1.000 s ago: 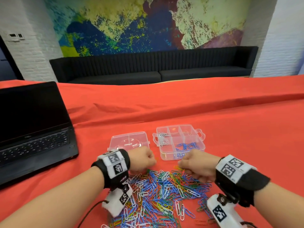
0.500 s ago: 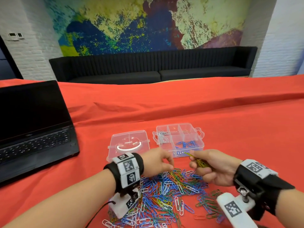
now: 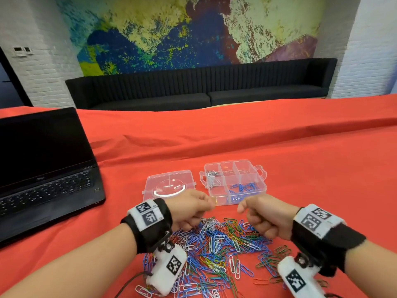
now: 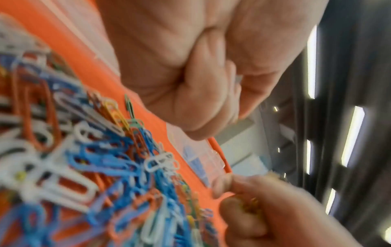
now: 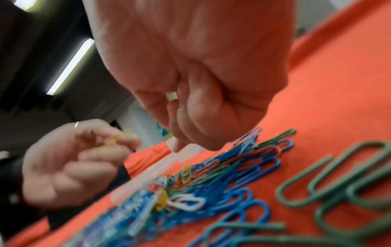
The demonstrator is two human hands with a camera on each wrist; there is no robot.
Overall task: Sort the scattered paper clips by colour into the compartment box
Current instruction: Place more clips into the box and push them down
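Red cloth (image 3: pixel 300 168) covers the whole table, with a dark sofa (image 3: pixel 204 91) and a painted wall behind it. On the cloth near the person lies a heap of paper clips (image 3: pixel 217 250) in blue, white, green, yellow and orange. Beyond the heap stands the clear compartment box (image 3: pixel 234 181), open; white clips sit in its left compartments and blue clips (image 3: pixel 243 187) in a near one. Its lid (image 3: pixel 169 186) lies just to the left, and an open laptop (image 3: pixel 43 168) stands further left.

Both hands hover over the far edge of the heap, close together but apart. The left hand (image 3: pixel 191 209) has its fingers curled in; the right wrist view, though blurred, seems to show yellow clips (image 5: pixel 118 137) pinched at its fingertips. The right hand (image 3: pixel 266 216) is clenched too, and the left wrist view shows a yellowish smear among its curled fingers (image 4: pixel 251 205); what it holds, if anything, I cannot tell.
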